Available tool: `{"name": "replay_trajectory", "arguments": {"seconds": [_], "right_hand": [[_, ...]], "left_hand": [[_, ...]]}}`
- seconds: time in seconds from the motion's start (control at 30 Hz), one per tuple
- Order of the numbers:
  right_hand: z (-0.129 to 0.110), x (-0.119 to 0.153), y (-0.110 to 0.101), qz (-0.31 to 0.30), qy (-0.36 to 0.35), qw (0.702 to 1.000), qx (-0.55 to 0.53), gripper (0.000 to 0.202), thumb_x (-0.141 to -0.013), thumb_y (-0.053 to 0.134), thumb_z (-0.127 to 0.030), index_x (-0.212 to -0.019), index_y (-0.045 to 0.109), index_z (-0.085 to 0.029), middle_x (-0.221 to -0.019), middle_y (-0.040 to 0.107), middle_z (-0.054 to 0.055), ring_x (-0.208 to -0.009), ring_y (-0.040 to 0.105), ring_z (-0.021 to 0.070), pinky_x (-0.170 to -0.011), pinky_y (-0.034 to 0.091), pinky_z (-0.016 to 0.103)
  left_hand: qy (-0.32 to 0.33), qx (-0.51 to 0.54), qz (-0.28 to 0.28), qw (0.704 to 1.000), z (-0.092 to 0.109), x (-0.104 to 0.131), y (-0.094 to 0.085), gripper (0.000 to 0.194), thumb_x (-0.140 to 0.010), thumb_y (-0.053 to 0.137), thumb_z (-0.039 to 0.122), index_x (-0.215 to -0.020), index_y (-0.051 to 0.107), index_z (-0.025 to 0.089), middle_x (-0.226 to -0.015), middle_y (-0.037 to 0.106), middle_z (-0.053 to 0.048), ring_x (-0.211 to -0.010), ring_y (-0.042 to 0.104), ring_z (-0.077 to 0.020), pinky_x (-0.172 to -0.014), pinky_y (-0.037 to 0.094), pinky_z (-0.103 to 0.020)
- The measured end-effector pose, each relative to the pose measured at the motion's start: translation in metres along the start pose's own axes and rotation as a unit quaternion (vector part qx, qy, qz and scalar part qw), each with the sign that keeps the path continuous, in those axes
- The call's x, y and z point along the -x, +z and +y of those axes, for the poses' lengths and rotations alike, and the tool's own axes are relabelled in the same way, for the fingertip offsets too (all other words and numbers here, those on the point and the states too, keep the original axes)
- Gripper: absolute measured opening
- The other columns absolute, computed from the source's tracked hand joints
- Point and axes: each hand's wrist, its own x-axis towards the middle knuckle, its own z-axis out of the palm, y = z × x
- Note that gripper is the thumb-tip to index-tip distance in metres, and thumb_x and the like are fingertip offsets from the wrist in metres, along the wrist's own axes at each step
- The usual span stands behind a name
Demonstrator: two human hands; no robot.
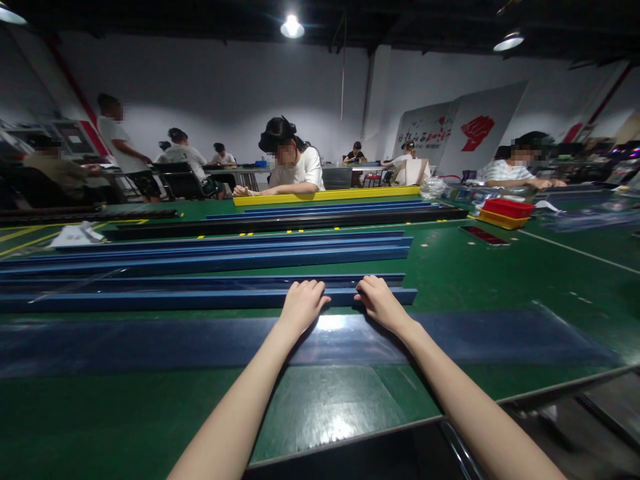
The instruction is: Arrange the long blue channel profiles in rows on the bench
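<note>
A long blue channel-shaped strip [200, 299] lies lengthwise across the green table. Near its right end, my left hand [303, 303] curls its fingers over the front wall. A short way to the right, my right hand [377, 300] grips the same wall, thumb on the near side. The fingertips of both hands are partly hidden inside the channel. Closer to me, under my forearms, a long clear plastic sheet [215, 343] lies flat and shines with reflected light. Just beyond the held strip rest more blue channel strips [325, 255].
Farther back are a black strip [290, 223] and a yellow strip [330, 195], with a co-worker [300, 167] behind. At right sit a phone [484, 235] and red and yellow bins [506, 213]. The table's edge [575, 383] runs along the near side.
</note>
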Motion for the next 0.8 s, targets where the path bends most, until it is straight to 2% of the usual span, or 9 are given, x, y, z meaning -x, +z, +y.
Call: {"name": "replay_trajectory", "arguments": {"seconds": [0.37,0.8], "right_hand": [[0.007,0.003,-0.015,-0.039,-0.007,0.999,-0.014,0.011,-0.085,0.041,-0.017,-0.076,0.047,-0.019,-0.08,0.054,0.006,-0.078,0.046,0.0191,-0.069,0.033,0.03],[0.012,0.008,-0.005,-0.016,0.017,0.999,0.033,0.009,-0.085,0.043,-0.017,-0.079,0.049,-0.018,-0.08,0.055,0.006,-0.077,0.045,0.0196,-0.067,0.033,0.03]], "left_hand": [[0.01,0.017,-0.003,1.0,0.003,0.001,-0.002,0.02,-0.085,0.05,0.036,-0.093,0.054,0.019,-0.094,0.062,-0.005,-0.091,0.054,-0.0203,-0.074,0.032,-0.031],[0.001,-0.002,-0.01,1.0,0.003,-0.001,-0.002,0.02,-0.086,0.048,0.037,-0.089,0.054,0.018,-0.091,0.062,-0.005,-0.089,0.055,-0.0198,-0.071,0.032,-0.031]]}}
